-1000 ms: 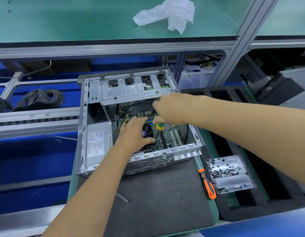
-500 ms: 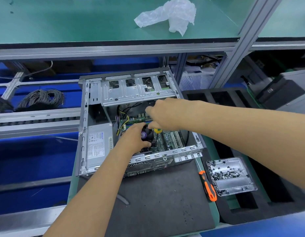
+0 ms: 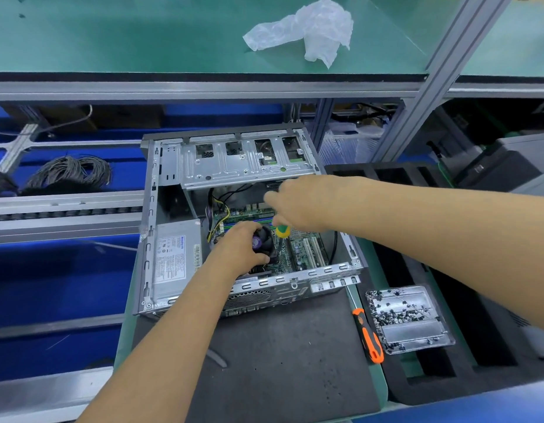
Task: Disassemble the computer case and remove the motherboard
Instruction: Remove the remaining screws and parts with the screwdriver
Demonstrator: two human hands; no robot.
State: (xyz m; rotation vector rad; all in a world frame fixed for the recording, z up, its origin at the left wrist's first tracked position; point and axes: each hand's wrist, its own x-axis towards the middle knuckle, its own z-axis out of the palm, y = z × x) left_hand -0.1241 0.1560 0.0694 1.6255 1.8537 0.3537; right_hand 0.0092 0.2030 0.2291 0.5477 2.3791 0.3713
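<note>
Grey coiled cables lay on the blue surface at the far left, well apart from the work. To their right, the open silver metal computer case stood on a dark grey rubber mat. Inside the case, along its left wall, sat the grey boxy power supply with a white label. A perforated silver drive cage covered the far part of the case.

The left hand reached into the case, and its fingers were curled around the black round cooler fan with a purple sticker, which sat on the green motherboard. The motherboard lay flat on the bottom of the case, in its right half, with black and yellow wires beside it.

The right hand hung just above the board, and its fingers were closed around a green and yellow screwdriver handle, which pointed down near the fan. The tip of this tool was hidden.

On the right edge of the mat lay an orange and black screwdriver. Just beside it, a shallow silver metal tray held many small dark screws. On the green upper shelf rested a crumpled clear plastic bag.
</note>
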